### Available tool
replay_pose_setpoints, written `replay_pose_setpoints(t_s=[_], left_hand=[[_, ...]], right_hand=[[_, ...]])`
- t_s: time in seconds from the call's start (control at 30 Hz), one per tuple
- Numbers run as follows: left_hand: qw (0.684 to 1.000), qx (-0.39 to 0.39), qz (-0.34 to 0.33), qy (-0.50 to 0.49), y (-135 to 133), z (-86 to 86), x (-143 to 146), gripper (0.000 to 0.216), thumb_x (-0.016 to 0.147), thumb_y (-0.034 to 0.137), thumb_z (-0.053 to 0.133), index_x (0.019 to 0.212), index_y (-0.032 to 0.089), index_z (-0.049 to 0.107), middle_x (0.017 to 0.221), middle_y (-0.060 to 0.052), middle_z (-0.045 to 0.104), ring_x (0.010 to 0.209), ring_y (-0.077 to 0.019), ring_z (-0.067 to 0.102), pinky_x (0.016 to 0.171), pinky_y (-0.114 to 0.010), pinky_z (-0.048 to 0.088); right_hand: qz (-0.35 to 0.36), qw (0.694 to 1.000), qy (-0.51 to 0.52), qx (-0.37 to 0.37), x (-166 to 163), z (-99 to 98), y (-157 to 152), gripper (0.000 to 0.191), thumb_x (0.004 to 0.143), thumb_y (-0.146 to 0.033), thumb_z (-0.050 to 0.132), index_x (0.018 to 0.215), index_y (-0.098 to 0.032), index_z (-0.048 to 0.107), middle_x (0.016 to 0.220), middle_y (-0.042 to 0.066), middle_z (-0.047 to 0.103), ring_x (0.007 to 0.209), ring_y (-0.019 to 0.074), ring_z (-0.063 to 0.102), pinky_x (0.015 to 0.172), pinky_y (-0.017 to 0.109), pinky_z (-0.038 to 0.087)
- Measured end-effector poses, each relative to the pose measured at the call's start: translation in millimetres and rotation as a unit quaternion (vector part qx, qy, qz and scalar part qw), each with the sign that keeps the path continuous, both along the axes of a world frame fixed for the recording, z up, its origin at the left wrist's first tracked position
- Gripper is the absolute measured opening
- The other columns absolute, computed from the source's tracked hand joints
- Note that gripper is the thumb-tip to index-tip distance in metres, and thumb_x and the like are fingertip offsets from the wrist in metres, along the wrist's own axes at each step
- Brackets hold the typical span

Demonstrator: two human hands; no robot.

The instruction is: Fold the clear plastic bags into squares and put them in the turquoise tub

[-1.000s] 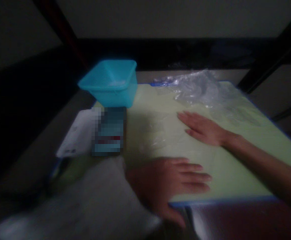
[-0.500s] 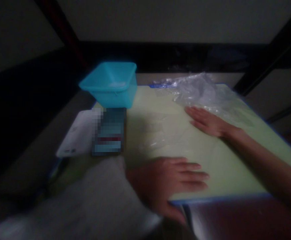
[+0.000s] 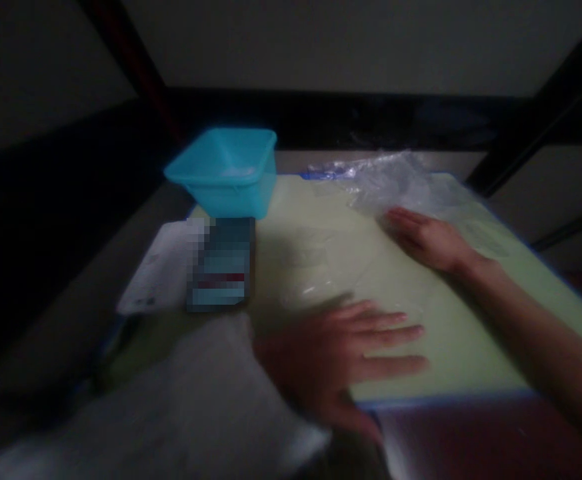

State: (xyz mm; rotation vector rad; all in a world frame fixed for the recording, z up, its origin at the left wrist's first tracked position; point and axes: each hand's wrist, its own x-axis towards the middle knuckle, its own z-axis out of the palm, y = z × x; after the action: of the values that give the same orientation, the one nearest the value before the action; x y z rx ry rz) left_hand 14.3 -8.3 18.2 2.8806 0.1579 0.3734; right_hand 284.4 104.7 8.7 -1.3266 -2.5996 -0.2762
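Note:
My left hand (image 3: 343, 353) is spread palm down near the front edge of the yellowish table (image 3: 471, 333), its fingers apart and holding nothing. Just beyond it lies a flat clear plastic bag (image 3: 315, 257), hard to make out against the tabletop. Farther back on the right, my right hand (image 3: 425, 240) is stretched out low over the table, fingers extended and close together. Its fingertips come near a crumpled pile of clear plastic (image 3: 401, 180); whether they touch it I cannot tell.
A turquoise plastic basin (image 3: 231, 180) stands at the back left corner. In front of it lie a phone-like dark item (image 3: 223, 267), pixelated, and a white flat object (image 3: 158, 273). The table has a blue edge (image 3: 445, 400). Behind is a wall (image 3: 345, 47).
My left hand's fingers have spread wider and seem slightly lifted. My right hand has shifted a little right, its fingers drawn closer together. The basin and flat items stay put.

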Motion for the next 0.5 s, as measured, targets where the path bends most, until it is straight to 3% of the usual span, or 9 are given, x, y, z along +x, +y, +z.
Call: replay_pose_setpoints(t_s=[0.13, 0.27, 0.5], left_hand=[[0.984, 0.071, 0.156, -0.041, 6.1, -0.2, -2.0, 0.053, 0.093, 0.042, 0.040, 0.133, 0.008, 0.044, 0.137, -0.015, 0.051, 0.131, -0.0250, 0.042, 0.113, -0.043, 0.026], [0.933, 0.110, 0.335, -0.068, 17.4, -6.8, -5.0, 0.040, 0.092, 0.027, 0.042, 0.125, 0.004, 0.049, 0.116, -0.015, 0.064, 0.109, -0.0226, 0.060, 0.108, -0.040, 0.036], [0.883, 0.138, 0.449, -0.017, 33.1, -13.9, -11.7, 0.058, 0.085, 0.016, 0.049, 0.138, 0.003, 0.030, 0.094, -0.010, 0.070, 0.089, -0.0207, 0.066, 0.104, -0.041, 0.040]], right_hand=[[-0.012, 1.000, 0.015, 0.018, -0.3, 3.7, -3.5, 0.045, 0.089, -0.024, 0.037, 0.130, -0.013, 0.052, 0.127, 0.014, 0.060, 0.108, 0.0292, 0.062, 0.084, 0.042, 0.053], [0.008, 1.000, 0.019, 0.018, -1.4, 5.5, -5.0, 0.042, 0.087, -0.022, 0.039, 0.123, -0.014, 0.057, 0.115, 0.014, 0.067, 0.096, 0.0282, 0.067, 0.078, 0.041, 0.054], [0.130, 0.990, 0.052, -0.011, -4.9, 5.8, -8.6, 0.035, 0.087, -0.022, 0.042, 0.115, -0.013, 0.061, 0.114, 0.013, 0.067, 0.101, 0.0257, 0.064, 0.085, 0.041, 0.052]])
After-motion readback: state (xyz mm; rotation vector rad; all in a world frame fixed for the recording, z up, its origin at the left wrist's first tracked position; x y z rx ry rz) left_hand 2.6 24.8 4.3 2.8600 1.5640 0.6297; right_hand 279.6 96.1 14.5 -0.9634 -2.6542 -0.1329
